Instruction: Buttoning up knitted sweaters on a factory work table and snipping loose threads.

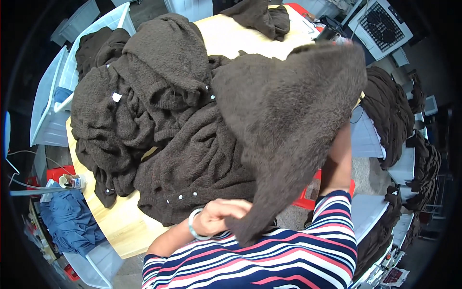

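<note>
A dark brown fuzzy knit garment (293, 101) hangs raised and spread in front of me, its lower tip close to my body. My left hand (224, 216), with a pale bangle at the wrist, is closed at that tip; the fingertips pass behind the cloth. My right forearm reaches up behind the garment. At its top right corner a blurred bit of my right hand (344, 42) shows, closed on the edge; most of that hand is hidden. Just beyond my left hand, a brown cardigan (192, 164) with small light buttons lies on the wooden table (120, 231).
More brown knitwear (163, 62) is heaped at the table's left, and another brown piece (262, 19) lies at the far edge. A small jar (72, 181) stands on the left edge. Bins with blue cloth (72, 219) and brown garments (385, 111) flank the table. A fan (380, 26) stands far right.
</note>
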### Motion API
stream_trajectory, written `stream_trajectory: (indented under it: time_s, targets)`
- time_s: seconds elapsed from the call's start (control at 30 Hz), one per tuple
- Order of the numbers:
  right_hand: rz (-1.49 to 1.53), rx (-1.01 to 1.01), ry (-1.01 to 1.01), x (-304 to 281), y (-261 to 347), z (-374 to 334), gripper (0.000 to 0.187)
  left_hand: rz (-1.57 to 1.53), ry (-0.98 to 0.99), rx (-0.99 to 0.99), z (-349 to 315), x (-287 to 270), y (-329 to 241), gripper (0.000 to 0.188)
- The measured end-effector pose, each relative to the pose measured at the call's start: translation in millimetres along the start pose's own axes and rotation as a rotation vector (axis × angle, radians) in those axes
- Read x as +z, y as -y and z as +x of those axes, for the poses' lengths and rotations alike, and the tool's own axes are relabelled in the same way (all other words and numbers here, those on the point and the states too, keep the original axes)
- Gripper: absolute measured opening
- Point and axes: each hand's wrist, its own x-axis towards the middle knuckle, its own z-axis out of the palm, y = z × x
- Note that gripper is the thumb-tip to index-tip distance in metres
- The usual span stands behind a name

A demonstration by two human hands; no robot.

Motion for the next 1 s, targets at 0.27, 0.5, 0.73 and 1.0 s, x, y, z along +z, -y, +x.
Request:
stream_trajectory:
  time_s: [0.27,0.5,0.73,1.0]
  targets:
    - [1.385,-0.817,0.388,100,294,-63,0.038,-0.165,-0.516,0.154,-114,-17,-13,0.034]
    - [0.892,-0.826,1.252,81,218,-167,0.059,-0.415,-1.333,0.315,-219,-18,24,0.044]
    - [0.250,-0.839,1.181,53,134,-252,0.095,-0.457,-1.110,0.351,-178,-28,-2,0.043]
    - [0.853,-0.073,0.765,101,128,-226,0.043,-0.500,-0.516,0.186,-33,-1,-73,0.048]
